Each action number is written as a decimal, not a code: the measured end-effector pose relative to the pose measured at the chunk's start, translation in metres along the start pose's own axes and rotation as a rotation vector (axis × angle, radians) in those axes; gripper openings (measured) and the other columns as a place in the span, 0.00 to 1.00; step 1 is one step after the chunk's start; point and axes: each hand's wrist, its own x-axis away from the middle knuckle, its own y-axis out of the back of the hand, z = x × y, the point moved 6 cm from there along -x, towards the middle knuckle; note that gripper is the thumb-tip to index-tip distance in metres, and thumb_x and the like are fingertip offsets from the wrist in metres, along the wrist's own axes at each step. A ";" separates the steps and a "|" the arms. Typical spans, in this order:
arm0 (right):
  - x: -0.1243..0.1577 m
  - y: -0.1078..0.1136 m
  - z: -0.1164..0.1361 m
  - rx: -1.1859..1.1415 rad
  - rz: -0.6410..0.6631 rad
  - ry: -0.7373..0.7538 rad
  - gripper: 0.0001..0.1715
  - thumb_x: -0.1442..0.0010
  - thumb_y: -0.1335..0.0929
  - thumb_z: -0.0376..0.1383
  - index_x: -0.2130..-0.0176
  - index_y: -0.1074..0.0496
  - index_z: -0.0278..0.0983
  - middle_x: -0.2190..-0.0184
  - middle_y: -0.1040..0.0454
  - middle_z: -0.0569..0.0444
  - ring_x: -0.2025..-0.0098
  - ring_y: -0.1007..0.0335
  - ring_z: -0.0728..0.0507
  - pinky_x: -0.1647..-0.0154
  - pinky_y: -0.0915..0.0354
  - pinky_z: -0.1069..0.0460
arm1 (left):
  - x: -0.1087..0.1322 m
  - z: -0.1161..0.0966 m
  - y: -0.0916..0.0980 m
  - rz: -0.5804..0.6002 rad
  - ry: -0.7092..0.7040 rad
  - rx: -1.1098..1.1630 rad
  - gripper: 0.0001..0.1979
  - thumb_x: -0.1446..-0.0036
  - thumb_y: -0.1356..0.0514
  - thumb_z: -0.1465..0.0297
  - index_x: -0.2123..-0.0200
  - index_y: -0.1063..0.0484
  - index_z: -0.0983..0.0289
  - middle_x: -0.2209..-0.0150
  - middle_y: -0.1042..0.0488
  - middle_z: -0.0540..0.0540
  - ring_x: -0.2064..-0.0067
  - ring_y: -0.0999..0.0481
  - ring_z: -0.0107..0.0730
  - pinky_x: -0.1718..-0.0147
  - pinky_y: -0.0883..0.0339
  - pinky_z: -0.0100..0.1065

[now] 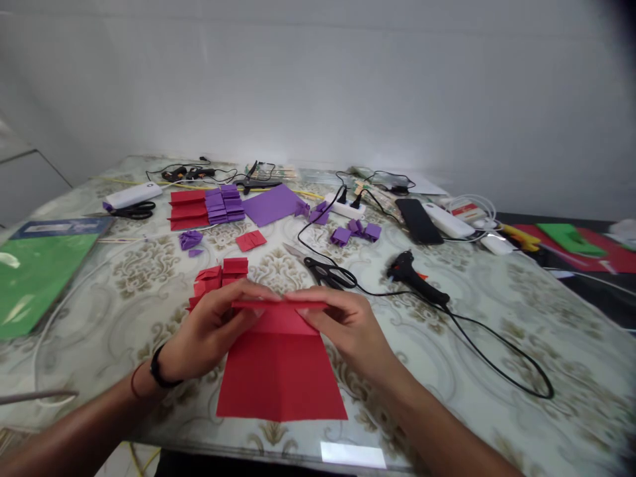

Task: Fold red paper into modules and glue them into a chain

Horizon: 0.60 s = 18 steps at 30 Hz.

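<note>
- A red sheet of paper is in front of the person, near the front edge of the patterned worktop; its far edge is folded and held up between both hands, and its wide near part spreads toward the person.
- The left hand has its grip pinching the left part of that folded edge, thumb on the near side and fingers on the far side; a black band circles the wrist.
- The right hand pinches the right part of the same edge in the same way; the fingertips of the two hands nearly meet at the middle.
- Folded red pieces lie just beyond the left hand, partly hidden by it.
- Black-handled scissors lie beyond the right hand, blades pointing away and to the left.
- A black glue gun lies to the right of the scissors, its cable looping over the worktop.
- Farther back are a small red square, a purple sheet, folded purple pieces and a white power strip.
- A black phone lies at back right; a green pack lies at far left.
</note>
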 end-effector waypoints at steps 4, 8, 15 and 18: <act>0.002 -0.002 0.012 -0.002 0.117 0.072 0.18 0.37 0.32 0.34 0.52 0.15 0.43 0.60 0.19 0.52 0.61 0.25 0.45 0.64 0.32 0.53 | 0.000 -0.004 0.003 0.052 0.010 0.118 0.09 0.35 0.37 0.71 0.53 0.18 0.58 0.58 0.18 0.53 0.58 0.20 0.34 0.63 0.27 0.26; 0.003 -0.004 0.014 0.013 0.168 0.034 0.19 0.33 0.33 0.38 0.47 0.17 0.42 0.58 0.21 0.51 0.60 0.26 0.44 0.65 0.33 0.53 | -0.002 -0.005 0.003 0.090 0.039 0.118 0.10 0.31 0.39 0.63 0.52 0.19 0.58 0.59 0.19 0.52 0.61 0.21 0.31 0.65 0.29 0.25; 0.000 -0.007 -0.002 0.027 0.123 -0.101 0.12 0.35 0.26 0.43 0.53 0.17 0.42 0.56 0.19 0.50 0.57 0.23 0.43 0.64 0.28 0.54 | -0.005 -0.002 0.001 0.057 0.031 -0.111 0.05 0.33 0.36 0.69 0.55 0.21 0.60 0.58 0.19 0.52 0.57 0.21 0.32 0.57 0.28 0.30; -0.001 -0.006 -0.004 0.036 0.084 -0.113 0.11 0.35 0.26 0.40 0.53 0.17 0.42 0.57 0.18 0.51 0.58 0.22 0.44 0.64 0.27 0.54 | -0.005 0.005 0.001 0.039 0.094 -0.065 0.10 0.34 0.35 0.67 0.50 0.24 0.59 0.56 0.19 0.53 0.57 0.20 0.34 0.60 0.27 0.30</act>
